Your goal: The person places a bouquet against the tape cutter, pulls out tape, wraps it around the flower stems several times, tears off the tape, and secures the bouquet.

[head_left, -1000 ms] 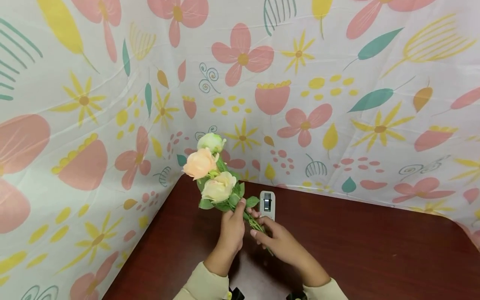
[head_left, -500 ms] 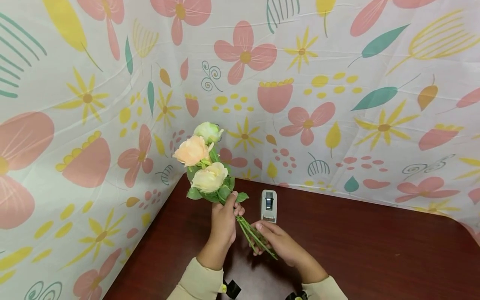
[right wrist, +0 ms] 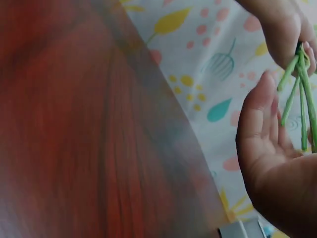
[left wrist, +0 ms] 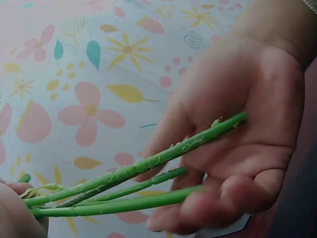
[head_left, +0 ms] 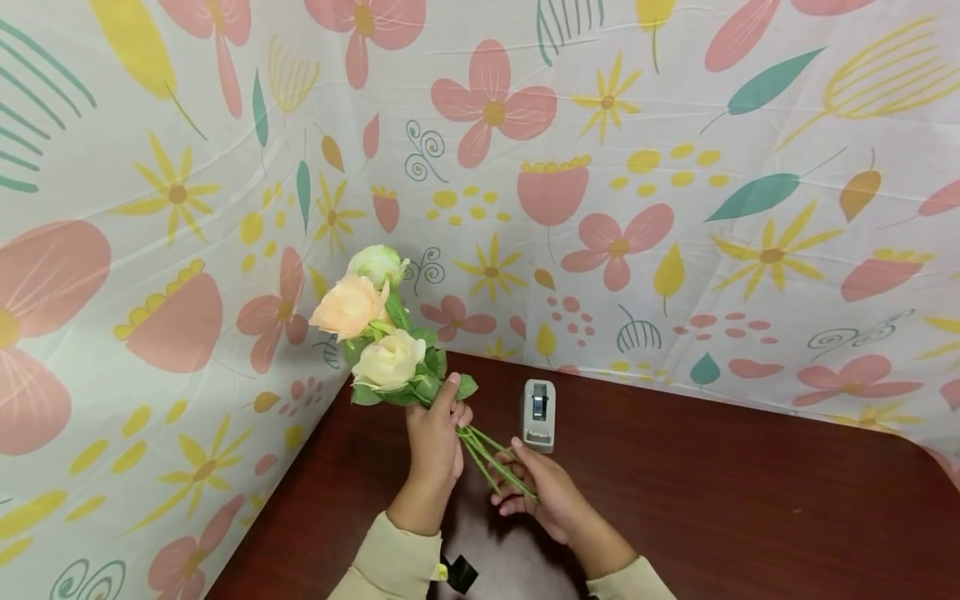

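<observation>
Closest in my view, a black item [head_left: 460, 573] shows beside the left sleeve [head_left: 397, 554]. Under both hands I have a glossy red-brown worktop [head_left: 675, 492]. The left hand [head_left: 435, 437] grips the bunch of flowers [head_left: 390, 360], blooms up to its left; the right hand [head_left: 551, 492] is loosely spread by the stem ends, contact unclear. Just beyond it stands a tape dispenser [head_left: 538, 417]. Flower-printed cloth [head_left: 652, 183] closes off the back and left.

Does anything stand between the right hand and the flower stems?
Nothing visible does: in the left wrist view, the flower stems end in front of the right hand. The tape dispenser sits farther back, not between them.
</observation>
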### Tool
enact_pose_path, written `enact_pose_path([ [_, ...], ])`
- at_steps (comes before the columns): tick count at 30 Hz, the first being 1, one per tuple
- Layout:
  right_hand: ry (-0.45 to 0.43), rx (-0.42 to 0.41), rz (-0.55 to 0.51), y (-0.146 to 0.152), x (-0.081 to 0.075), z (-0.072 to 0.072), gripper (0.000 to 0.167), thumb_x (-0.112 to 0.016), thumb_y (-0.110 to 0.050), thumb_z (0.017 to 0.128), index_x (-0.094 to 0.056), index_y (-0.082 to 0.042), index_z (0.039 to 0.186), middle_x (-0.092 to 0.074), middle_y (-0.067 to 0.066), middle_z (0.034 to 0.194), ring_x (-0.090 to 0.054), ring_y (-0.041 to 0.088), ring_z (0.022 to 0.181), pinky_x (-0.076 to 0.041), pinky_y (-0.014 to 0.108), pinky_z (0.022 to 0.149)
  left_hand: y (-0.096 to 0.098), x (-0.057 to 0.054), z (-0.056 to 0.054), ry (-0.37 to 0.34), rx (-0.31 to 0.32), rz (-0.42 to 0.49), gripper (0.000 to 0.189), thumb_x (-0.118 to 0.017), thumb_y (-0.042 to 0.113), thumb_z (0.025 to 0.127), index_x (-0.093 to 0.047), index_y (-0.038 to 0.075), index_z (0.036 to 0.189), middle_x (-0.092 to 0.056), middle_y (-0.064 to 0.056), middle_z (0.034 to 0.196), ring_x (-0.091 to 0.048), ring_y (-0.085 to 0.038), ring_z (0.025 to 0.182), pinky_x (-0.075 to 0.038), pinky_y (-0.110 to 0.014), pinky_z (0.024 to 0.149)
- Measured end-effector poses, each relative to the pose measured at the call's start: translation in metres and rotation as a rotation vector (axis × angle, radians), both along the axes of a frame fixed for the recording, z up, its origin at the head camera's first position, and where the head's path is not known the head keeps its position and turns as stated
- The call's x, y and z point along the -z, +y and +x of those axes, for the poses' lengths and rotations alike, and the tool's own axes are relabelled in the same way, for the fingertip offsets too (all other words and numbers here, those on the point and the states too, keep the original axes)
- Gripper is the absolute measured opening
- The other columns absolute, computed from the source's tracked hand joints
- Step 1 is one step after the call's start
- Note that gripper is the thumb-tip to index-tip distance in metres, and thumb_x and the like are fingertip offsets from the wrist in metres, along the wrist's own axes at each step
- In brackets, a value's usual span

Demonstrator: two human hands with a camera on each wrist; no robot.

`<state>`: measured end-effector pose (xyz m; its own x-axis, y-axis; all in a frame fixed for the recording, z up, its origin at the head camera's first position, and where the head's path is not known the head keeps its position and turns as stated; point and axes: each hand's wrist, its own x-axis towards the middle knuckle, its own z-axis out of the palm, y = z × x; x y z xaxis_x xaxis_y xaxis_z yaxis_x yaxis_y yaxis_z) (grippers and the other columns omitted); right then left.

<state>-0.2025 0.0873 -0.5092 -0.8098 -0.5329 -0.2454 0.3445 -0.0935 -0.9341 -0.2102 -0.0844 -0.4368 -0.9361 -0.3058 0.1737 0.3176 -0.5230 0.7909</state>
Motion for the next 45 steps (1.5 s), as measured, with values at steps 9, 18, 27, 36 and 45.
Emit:
enact_pose_path([
  [9, -0.191, 0.133, -0.199, -0.009, 0.001, 0.007, 0.040, -0.047, -0.049, 0.105, -0.049, -0.011, 0.116, -0.062, 0.001, 0.109, -0.067, 0.020, 0.090, -0.061, 0.037, 0.077, 0.005, 0.001, 0.002, 0.001, 0.002, 0.055, 0.019, -0.064, 0.016, 0.100, -0.047, 0.015, 0.107, -0.034, 0.005, 0.058, -0.032, -0.009, 0.047, -0.033, -0.021, 0.051],
  [18, -0.223, 0.195, -0.257, -0.011, 0.003, 0.007, 0.032, -0.044, -0.042, 0.108, -0.062, -0.016, 0.100, -0.065, -0.004, 0.101, -0.066, 0.013, 0.092, -0.058, 0.032, 0.084, 0.009, 0.003, 0.003, -0.005, 0.018, 0.083, 0.020, -0.066, 0.016, 0.098, -0.048, 0.016, 0.106, -0.036, 0.005, 0.060, -0.032, -0.008, 0.047, -0.032, -0.021, 0.050],
  [27, -0.267, 0.196, -0.296, -0.014, 0.002, 0.010, 0.030, -0.045, -0.042, 0.107, -0.063, -0.019, 0.101, -0.065, -0.005, 0.104, -0.067, 0.011, 0.092, -0.058, 0.031, 0.081, 0.014, 0.004, 0.005, -0.013, 0.013, 0.111, 0.024, -0.065, 0.012, 0.098, -0.047, 0.016, 0.112, -0.034, 0.006, 0.058, -0.033, -0.008, 0.047, -0.032, -0.021, 0.050],
  [36, -0.263, 0.180, -0.324, -0.016, -0.002, 0.012, 0.035, -0.040, -0.041, 0.109, -0.064, -0.022, 0.093, -0.072, -0.007, 0.092, -0.067, 0.008, 0.083, -0.057, 0.029, 0.079, 0.021, 0.005, 0.007, -0.015, 0.002, 0.113, 0.036, -0.068, 0.012, 0.096, -0.047, 0.015, 0.125, -0.038, 0.004, 0.065, -0.034, -0.007, 0.047, -0.034, -0.021, 0.050],
  [45, -0.257, 0.135, -0.341, -0.021, -0.005, 0.017, 0.037, -0.034, -0.042, 0.110, -0.062, -0.022, 0.096, -0.069, -0.006, 0.084, -0.066, 0.008, 0.079, -0.055, 0.025, 0.071, 0.029, 0.008, 0.009, 0.023, -0.013, 0.088, 0.036, -0.067, 0.010, 0.096, -0.048, 0.013, 0.127, -0.037, 0.005, 0.053, -0.036, -0.008, 0.044, -0.037, -0.024, 0.049],
])
